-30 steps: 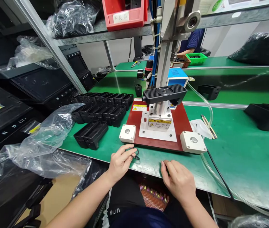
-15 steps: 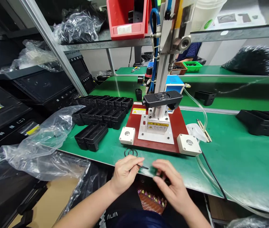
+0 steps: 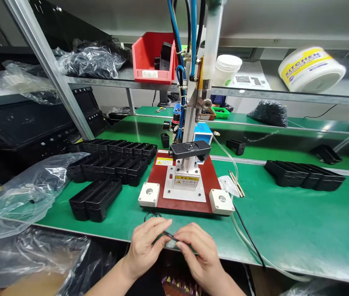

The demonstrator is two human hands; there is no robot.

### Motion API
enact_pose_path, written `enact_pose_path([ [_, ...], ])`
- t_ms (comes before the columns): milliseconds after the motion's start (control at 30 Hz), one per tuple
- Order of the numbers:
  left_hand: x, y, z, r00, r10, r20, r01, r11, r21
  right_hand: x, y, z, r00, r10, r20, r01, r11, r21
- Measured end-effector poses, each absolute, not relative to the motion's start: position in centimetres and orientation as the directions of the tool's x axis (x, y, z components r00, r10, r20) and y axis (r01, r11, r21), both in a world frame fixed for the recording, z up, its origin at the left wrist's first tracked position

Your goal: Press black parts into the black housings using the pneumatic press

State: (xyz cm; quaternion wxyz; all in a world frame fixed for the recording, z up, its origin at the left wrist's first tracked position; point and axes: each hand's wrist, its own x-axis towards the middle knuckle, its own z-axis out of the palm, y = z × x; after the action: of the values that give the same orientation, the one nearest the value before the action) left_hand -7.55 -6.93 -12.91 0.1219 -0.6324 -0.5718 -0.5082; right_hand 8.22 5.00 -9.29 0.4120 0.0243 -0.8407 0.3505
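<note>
My left hand point(image 3: 147, 243) pinches a thin black ring point(image 3: 171, 235) at the table's front edge; it shows nearly edge-on, so its full shape is partly hidden by my fingers. At its other end, the thumb and fingertips of my right hand point(image 3: 198, 250) close on the same ring. Just beyond my left hand, loose black rings point(image 3: 151, 215) lie on the green table point(image 3: 273, 230). In front of both hands stands a press on a red base point(image 3: 156, 174), with a ribbed black part point(image 3: 190, 150) sitting on its metal post.
Rows of black housings point(image 3: 103, 197) stand on the left, and more housings point(image 3: 303, 174) on the right. White button boxes point(image 3: 149, 195) flank the press base. A clear hose point(image 3: 245, 236) trails off the right front edge. The shelf above bears a red bin point(image 3: 140, 63) and white tubs point(image 3: 311, 70).
My right hand has come in to my left and closed its fingertips on the ring's free end. The view has shifted, bringing more of the shelf and the right side into sight.
</note>
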Motion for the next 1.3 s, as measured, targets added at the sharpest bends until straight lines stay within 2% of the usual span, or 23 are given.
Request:
enact_pose_path([
  [100,-9.1,-6.8,-13.2,-0.220,0.523,0.824,0.927,-0.150,0.343,8.1,7.9,-5.4,-0.561,0.224,0.797,-0.247,0.874,-0.420],
  [233,-10.3,-6.7,-14.0,-0.417,0.444,0.793,0.893,0.039,0.448,6.0,13.5,0.7,-0.413,0.083,0.907,-0.003,0.996,-0.093],
  [400,-10.2,-6.7,-14.4,-0.398,0.422,0.814,0.904,0.032,0.425,2.1,17.8,4.4,-0.581,0.017,0.814,0.272,0.946,0.175],
  [500,-10.2,-6.7,-14.5,-0.412,0.414,0.812,0.897,0.026,0.442,1.2,18.2,4.7,-0.660,0.011,0.751,0.326,0.905,0.274],
  [633,-10.1,-6.6,-14.5,-0.431,0.405,0.807,0.885,0.013,0.466,1.5,17.8,4.5,-0.712,0.000,0.702,0.288,0.912,0.292],
  [833,-10.0,-6.6,-14.4,-0.438,0.389,0.810,0.880,0.004,0.474,1.1,17.3,4.6,-0.655,0.044,0.754,0.216,0.968,0.131],
  [1100,-10.1,-6.5,-14.5,-0.436,0.379,0.816,0.884,0.011,0.467,-0.6,17.4,5.1,-0.834,0.107,0.542,0.198,0.974,0.113],
  [1300,-10.1,-6.5,-14.5,-0.437,0.383,0.814,0.882,0.007,0.470,0.0,17.2,4.0,-0.798,0.065,0.599,0.182,0.974,0.136],
])
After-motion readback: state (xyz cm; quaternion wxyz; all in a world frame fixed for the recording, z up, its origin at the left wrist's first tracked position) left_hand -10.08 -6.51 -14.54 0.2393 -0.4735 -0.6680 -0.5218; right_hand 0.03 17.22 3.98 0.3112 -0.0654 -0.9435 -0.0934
